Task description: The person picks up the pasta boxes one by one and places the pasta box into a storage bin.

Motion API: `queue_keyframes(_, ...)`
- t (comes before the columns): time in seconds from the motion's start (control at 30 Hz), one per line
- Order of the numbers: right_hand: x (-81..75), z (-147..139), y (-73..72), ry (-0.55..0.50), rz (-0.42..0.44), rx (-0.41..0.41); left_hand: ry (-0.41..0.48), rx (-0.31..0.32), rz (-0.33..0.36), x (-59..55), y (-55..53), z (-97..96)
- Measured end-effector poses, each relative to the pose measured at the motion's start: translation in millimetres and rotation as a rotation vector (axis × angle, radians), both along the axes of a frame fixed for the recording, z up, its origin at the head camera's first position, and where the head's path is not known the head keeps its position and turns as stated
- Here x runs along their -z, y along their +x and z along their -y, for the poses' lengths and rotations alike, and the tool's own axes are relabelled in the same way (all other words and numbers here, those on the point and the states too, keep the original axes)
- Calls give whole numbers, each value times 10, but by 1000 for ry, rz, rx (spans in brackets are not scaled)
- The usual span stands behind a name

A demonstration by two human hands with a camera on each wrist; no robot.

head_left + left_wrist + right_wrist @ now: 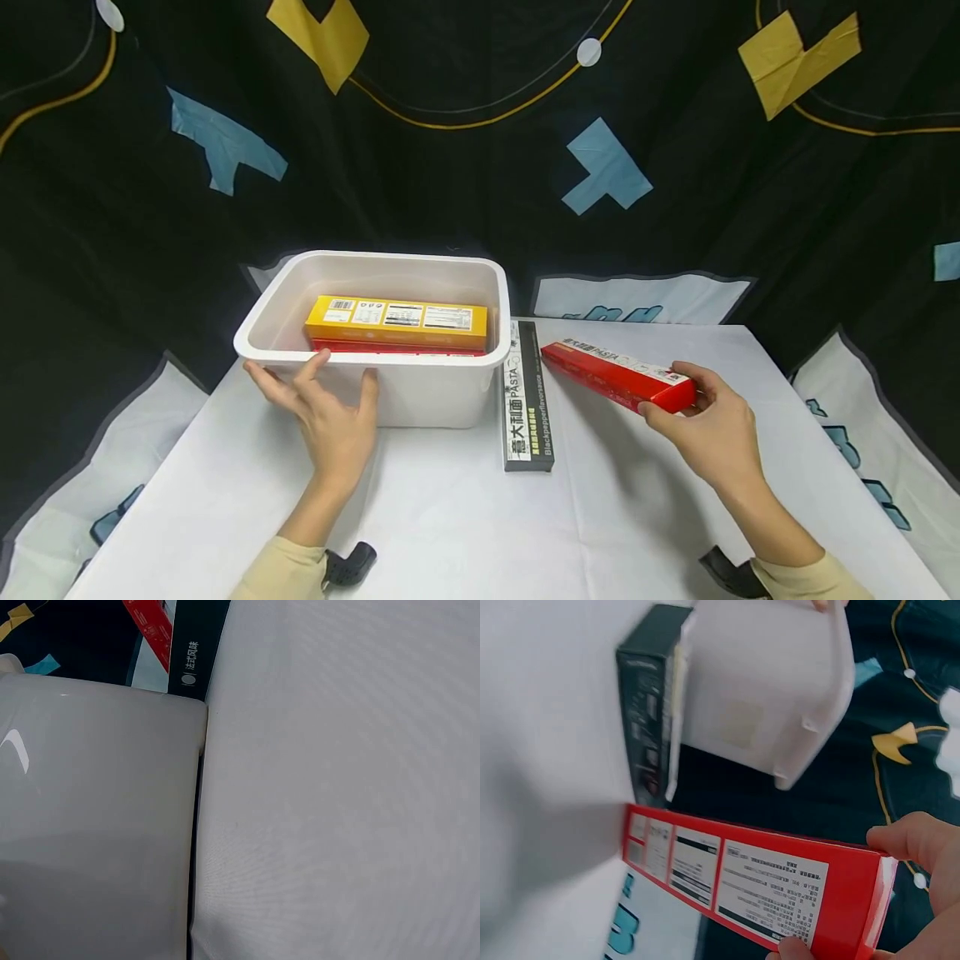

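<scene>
My right hand (708,425) pinches a long red pasta box (618,371) by its near end, thumb on one side and fingers on the other. The box is held slanting over the table; its printed label panels (772,889) show in the right wrist view. My left hand (333,417) has its fingers spread against the front of a white plastic bin (427,392), fingertips right at the rim. Inside the bin a yellow box (397,325) lies on top of a red box (397,347). A black-and-white pasta box (528,400) lies lengthwise just right of the bin.
A white cloth (600,517) covers the table. Behind it hangs a dark curtain (465,183) with yellow and blue patches. Black wrist straps show at both sleeves.
</scene>
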State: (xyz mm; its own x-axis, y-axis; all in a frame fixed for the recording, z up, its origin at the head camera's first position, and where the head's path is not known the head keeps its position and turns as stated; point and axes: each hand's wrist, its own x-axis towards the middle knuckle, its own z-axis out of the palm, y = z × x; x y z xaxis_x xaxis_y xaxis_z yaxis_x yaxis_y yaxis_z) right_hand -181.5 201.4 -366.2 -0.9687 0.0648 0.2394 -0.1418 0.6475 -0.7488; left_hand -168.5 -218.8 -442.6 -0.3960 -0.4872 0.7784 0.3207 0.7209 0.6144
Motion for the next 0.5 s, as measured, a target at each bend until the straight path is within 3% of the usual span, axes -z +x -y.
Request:
queue_keyframes(0.23, -195, -68, -48, 15, -50, 8, 8, 9, 20, -25, 5, 0)
queue_keyframes(0.5, -459, -149, -44, 17, 2, -11, 16, 15, 35, -23, 20, -7)
